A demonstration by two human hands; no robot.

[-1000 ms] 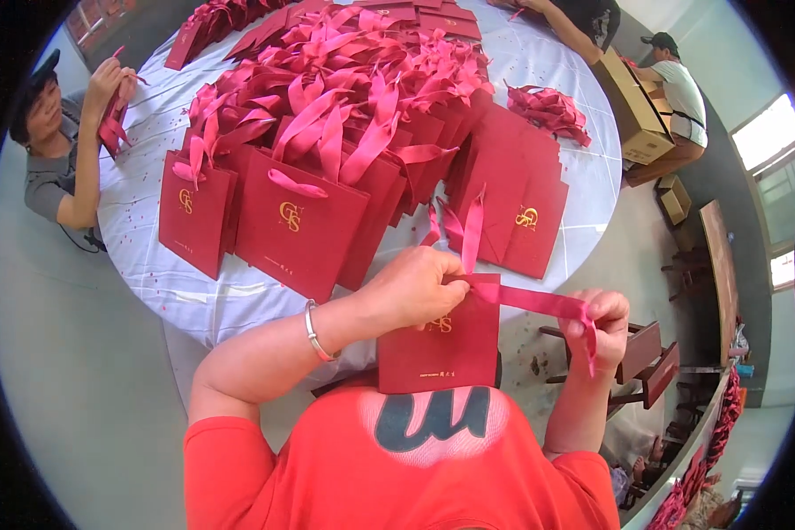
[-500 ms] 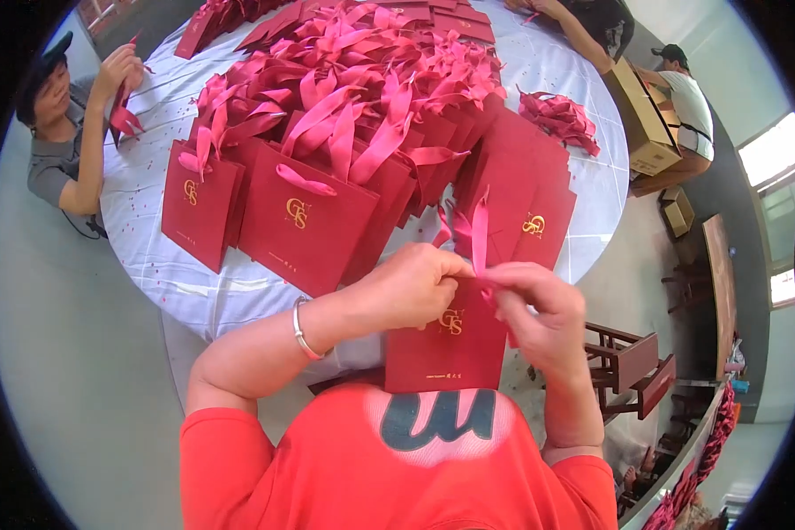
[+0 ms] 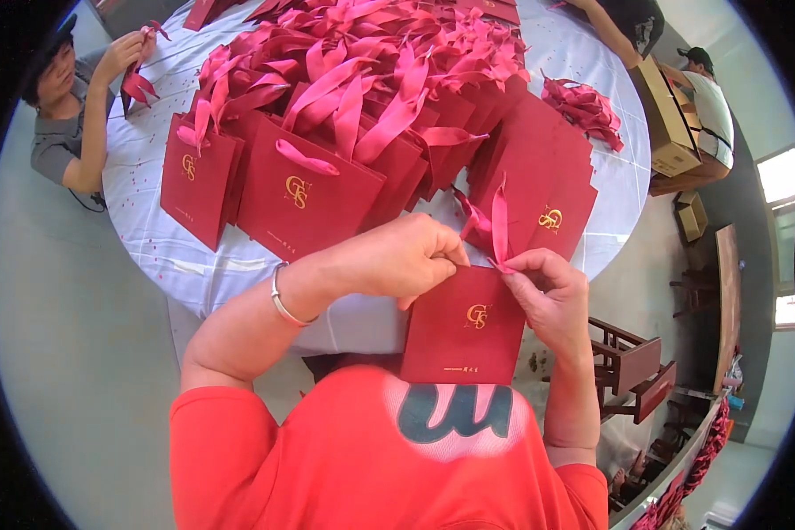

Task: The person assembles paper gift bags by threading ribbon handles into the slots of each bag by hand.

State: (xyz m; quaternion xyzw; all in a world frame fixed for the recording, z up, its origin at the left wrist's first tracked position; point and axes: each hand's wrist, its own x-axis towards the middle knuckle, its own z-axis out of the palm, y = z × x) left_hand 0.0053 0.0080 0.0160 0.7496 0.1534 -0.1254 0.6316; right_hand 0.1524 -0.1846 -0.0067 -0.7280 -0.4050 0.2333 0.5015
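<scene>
A small red paper gift bag [image 3: 464,327] with a gold emblem stands upright against my front, close to the table's near edge. My right hand [image 3: 552,287] is closed in a pinch on the pink ribbon [image 3: 501,228] at the bag's top edge; ribbon ends rise above the fingers. My left hand [image 3: 415,256], with a silver bangle on its wrist, covers the bag's upper left corner. Its fingers are curled closed, and what lies between them is hidden. Just beyond my hands, flat red bags [image 3: 539,177] lie overlapping on the table.
A round table with white cloth [image 3: 163,252] carries many red bags [image 3: 305,190] topped with pink ribbons. A loose ribbon pile [image 3: 583,110] lies at the right. One person [image 3: 71,132] handles ribbon at the left; others stand near a cardboard box [image 3: 667,124]. Wooden stools [image 3: 627,362] stand at the right.
My hands have drawn apart: the left fingers have left the ribbon knot and moved left, uncovering the bag's emblem. The right hand still pinches the ribbon. The view has shifted slightly.
</scene>
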